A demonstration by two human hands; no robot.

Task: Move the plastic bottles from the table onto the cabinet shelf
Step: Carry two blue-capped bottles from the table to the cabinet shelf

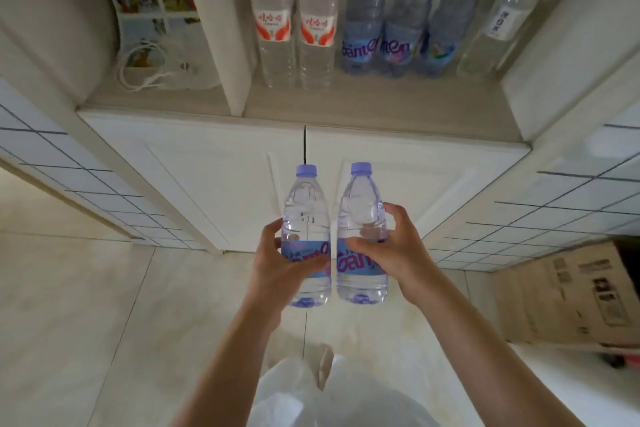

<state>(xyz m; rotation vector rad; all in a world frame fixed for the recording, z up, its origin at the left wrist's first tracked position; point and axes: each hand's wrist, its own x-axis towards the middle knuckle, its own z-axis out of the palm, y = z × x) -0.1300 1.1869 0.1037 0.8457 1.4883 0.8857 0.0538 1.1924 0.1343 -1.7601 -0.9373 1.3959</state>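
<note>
Clearly the carry is under way — each hand has a bottle and both are held out in front of the cabinet doors, short of the shelf. The left hand has its fingers and thumb wrapped round the label of the left bottle; the right hand is clamped the same way on the right bottle. Both bottles stand upright, purple caps up, side by side and nearly touching.

Beyond and above the hands lies the cabinet shelf, where six bottles already stand in a row at the back: two red-labelled bottles, three blue bottles and one clear bottle with a white label — all well apart from the hands.

By my reading, the next move calls for lifting both bottles up and forward over the shelf's front edge, then setting them down on the bare strip in front of the row. The risk is knocking a standing bottle, so the hands should come in level and let go only once the bases sit flat.
</note>
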